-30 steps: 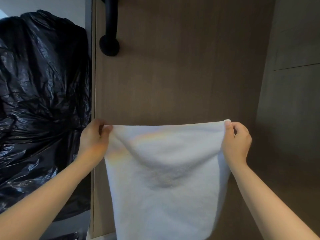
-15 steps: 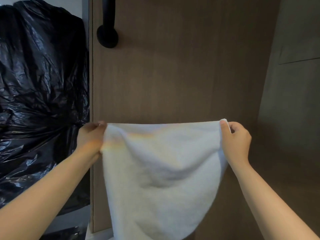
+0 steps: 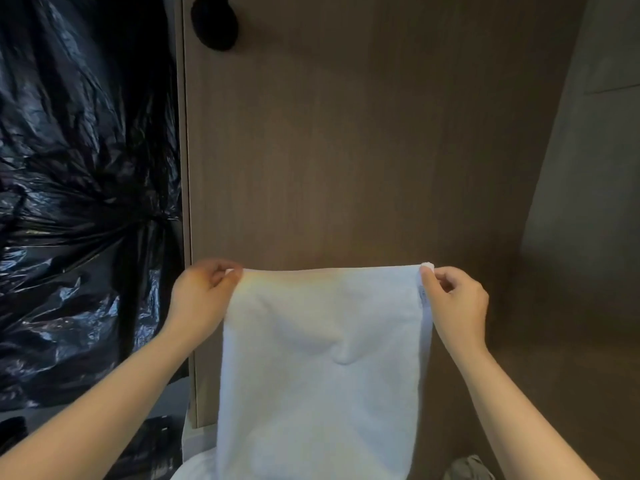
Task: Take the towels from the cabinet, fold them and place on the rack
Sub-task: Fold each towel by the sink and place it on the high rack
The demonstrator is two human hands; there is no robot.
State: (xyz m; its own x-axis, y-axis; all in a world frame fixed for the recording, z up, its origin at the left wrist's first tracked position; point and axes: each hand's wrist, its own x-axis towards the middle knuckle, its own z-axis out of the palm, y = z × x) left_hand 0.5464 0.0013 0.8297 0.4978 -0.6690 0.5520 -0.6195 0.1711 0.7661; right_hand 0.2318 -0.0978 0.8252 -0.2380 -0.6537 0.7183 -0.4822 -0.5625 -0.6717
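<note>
A white towel hangs in the lower middle of the frame, stretched flat between two bare hands. The left hand is closed in a pinch on the top left corner, and the right hand is closed in a pinch on the top right corner, where a small nub of cloth pokes above the fingers. The top edge runs nearly level and taut; the body of the towel drops straight down and runs out of the bottom of the frame, with a soft dimple near its middle.

Judging by this, the fold is only being set up. The likely trouble is a slipped corner — each grip is a fingertip pinch on a thick edge, and if one lets go the towel would swing to one side and drop. A second risk is a skewed fold: if the hands come together unevenly, the edges would not line up. The lower end is out of sight, so it cannot be told whether it drags on anything.

No tabletop or rack shows. Behind the towel stands a brown wood-grain panel with a round black knob at the upper left — beside it, filling the left of the frame, crumpled glossy black plastic sheeting. The light is dim
</note>
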